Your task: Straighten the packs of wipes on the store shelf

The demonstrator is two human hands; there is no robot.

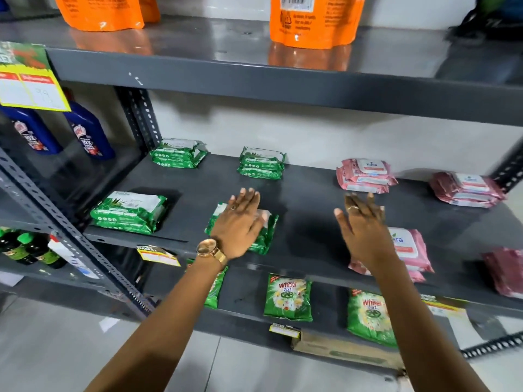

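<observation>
Stacks of wipes lie on the dark grey shelf [311, 199]. Green stacks sit at the back left [177, 153], the back middle [261, 164] and the front left [130, 212]. My left hand [240, 219] rests flat, fingers spread, on a fourth green stack [266, 236] at the front middle. Pink stacks lie at the back [365, 175], the far right back [467, 189] and the right edge [506, 270]. My right hand [362, 224] hovers open, fingers apart, just left of and partly over a front pink stack [410, 250], holding nothing.
Orange pouches [314, 18] stand on the shelf above. Green detergent packets [287, 297] sit on the shelf below, with yellow price tags [158, 256] on the shelf edges. Blue bottles [90, 134] and dark bottles [25, 247] fill the rack to the left, behind a slotted upright [85, 241].
</observation>
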